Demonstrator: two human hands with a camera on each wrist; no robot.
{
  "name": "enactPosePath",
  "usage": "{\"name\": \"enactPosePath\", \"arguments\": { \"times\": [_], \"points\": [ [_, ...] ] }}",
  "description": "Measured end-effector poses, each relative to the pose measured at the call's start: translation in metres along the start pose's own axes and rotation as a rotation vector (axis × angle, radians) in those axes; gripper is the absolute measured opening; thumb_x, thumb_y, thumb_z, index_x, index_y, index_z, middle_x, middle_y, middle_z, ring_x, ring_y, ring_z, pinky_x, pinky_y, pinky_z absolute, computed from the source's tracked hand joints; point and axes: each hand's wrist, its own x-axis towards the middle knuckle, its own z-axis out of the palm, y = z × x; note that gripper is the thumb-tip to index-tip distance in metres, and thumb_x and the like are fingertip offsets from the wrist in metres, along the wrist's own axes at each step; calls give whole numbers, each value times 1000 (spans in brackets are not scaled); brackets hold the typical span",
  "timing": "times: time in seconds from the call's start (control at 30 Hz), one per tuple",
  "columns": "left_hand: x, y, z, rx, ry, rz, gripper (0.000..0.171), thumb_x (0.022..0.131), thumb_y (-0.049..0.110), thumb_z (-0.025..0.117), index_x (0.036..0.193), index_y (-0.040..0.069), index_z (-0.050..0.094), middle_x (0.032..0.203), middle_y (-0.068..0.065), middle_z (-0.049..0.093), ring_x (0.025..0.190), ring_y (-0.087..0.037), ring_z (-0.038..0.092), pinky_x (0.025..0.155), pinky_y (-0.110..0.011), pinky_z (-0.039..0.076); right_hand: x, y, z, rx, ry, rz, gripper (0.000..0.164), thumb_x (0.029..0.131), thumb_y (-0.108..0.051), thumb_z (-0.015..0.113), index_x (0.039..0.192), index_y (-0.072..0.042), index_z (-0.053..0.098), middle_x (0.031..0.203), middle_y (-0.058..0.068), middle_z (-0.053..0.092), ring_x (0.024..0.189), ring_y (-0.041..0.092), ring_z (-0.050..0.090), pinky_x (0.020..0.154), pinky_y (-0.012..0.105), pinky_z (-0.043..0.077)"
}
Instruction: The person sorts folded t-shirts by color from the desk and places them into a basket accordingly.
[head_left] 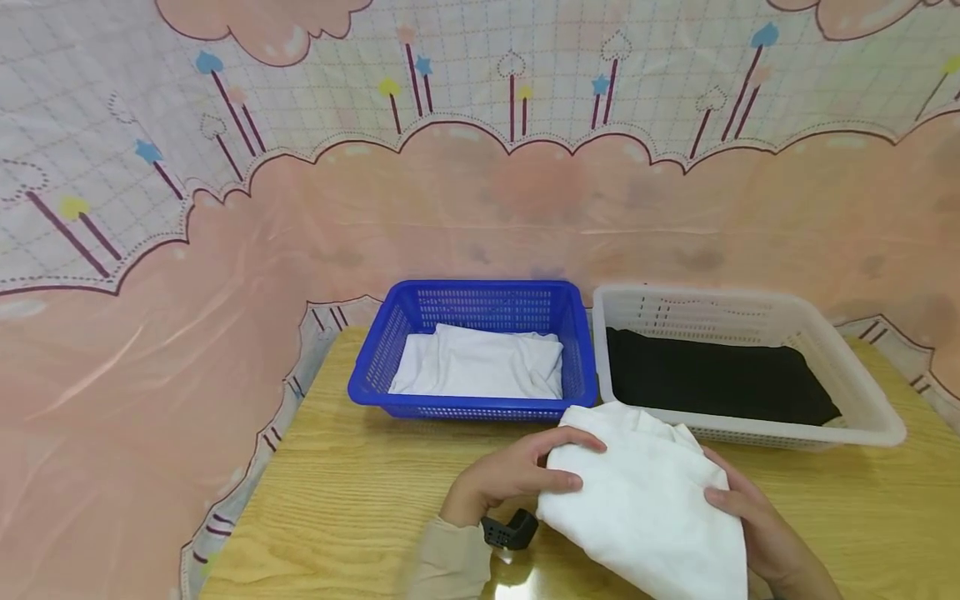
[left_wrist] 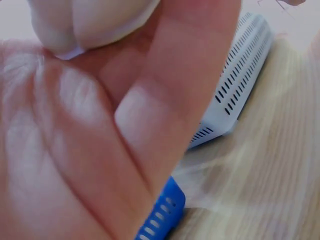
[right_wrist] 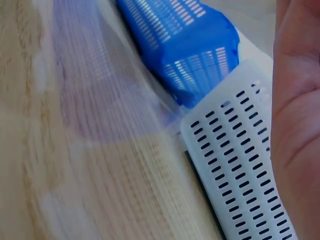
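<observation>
A folded white cloth (head_left: pixel 645 500) is held up in front of the two baskets, between both hands. On its left edge, the left hand (head_left: pixel 517 467) grips it with the thumb and a finger showing on the near face. The right hand (head_left: pixel 757 517) holds the opposite edge, thumb on the near face, other fingers mostly hidden behind. Up close in the left wrist view, the left palm (left_wrist: pixel 75 145) and curled fingers lie against the white fabric (left_wrist: pixel 110 20). Only part of the right hand (right_wrist: pixel 300 110) shows in the right wrist view, without the cloth.
A blue basket (head_left: pixel 472 406) contains folded white cloth (head_left: pixel 480 362). Beside it on the right, a white basket (head_left: pixel 862 408) contains folded black cloth (head_left: pixel 720 375). Both stand on a wooden table (head_left: pixel 337 500), with a patterned curtain (head_left: pixel 487 200) behind.
</observation>
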Motion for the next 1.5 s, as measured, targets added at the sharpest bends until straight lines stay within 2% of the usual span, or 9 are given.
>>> {"name": "enactPosePath", "arguments": {
  "times": [0.2, 0.37, 0.47, 0.63, 0.8, 0.97, 1.1, 1.23, 1.5],
  "points": [
    [-3, -1, 0, -109, 41, 3, 37, 86, 10, 57, 122, 7, 49, 122, 3, 44, 97, -9, 52, 76, -33, 49, 0, 1, 4, -26, 32, -11, 49, 95, -8, 18, 134, -35, 34, 123, -6, 45, 105, 13, 51, 87, 34, 43],
    [-4, 0, -1, -76, 139, 56, 36, 87, 13, 55, 122, 9, 50, 124, 2, 46, 99, -10, 51, 77, -33, 48, 5, 2, 6, -16, -4, -54, 50, 95, -8, 17, 136, -33, 29, 124, -3, 43, 106, 14, 50, 87, 37, 43],
    [-3, -8, -3, -102, 197, 85, 36, 88, 12, 53, 124, 10, 50, 124, 0, 46, 100, -14, 52, 78, -33, 48, 9, 2, 8, 23, -32, -80, 50, 94, -8, 16, 137, -32, 26, 125, -2, 42, 107, 15, 49, 87, 37, 43],
    [-1, -19, -7, -175, 310, 119, 35, 89, 8, 51, 124, 11, 50, 126, -5, 45, 98, -18, 54, 74, -35, 49, 22, -1, 18, 135, -43, -166, 49, 95, -7, 16, 141, -24, 20, 129, 1, 38, 110, 17, 47, 88, 36, 42],
    [-4, -3, -7, -166, 436, 114, 33, 89, 6, 50, 122, 11, 52, 126, -5, 45, 95, -18, 54, 71, -34, 50, 38, 0, 29, 246, -22, -256, 47, 96, -5, 17, 141, -18, 20, 130, 2, 37, 112, 17, 46, 89, 34, 42],
    [-5, 6, -8, -181, 606, 109, 29, 89, 9, 51, 118, 9, 54, 124, -5, 47, 98, -19, 51, 76, -32, 47, 52, -1, 36, 205, 19, -263, 44, 96, -2, 18, 138, -12, 26, 123, 4, 43, 106, 18, 48, 84, 35, 45],
    [-4, -2, -12, -235, 716, 128, 26, 89, 10, 53, 115, 8, 56, 123, -5, 49, 101, -20, 50, 78, -31, 46, 61, 0, 41, 154, 82, -264, 39, 96, -3, 20, 132, -11, 31, 117, 4, 45, 100, 17, 51, 79, 33, 47],
    [-1, -15, -17, -262, 786, 160, 25, 88, 11, 55, 112, 8, 57, 123, -4, 49, 100, -22, 51, 76, -31, 47, 70, 2, 45, 168, 128, -315, 34, 97, -5, 22, 128, -12, 34, 112, 3, 47, 96, 15, 53, 75, 30, 49],
    [-2, -20, -24, -257, 928, 183, 26, 87, 17, 57, 111, 8, 58, 124, -3, 47, 110, -22, 42, 81, -32, 44, 84, 6, 52, 359, 15, -392, 42, 99, -10, 14, 137, -11, 33, 120, 5, 50, 99, 17, 54, 78, 29, 48]
  ]
}}
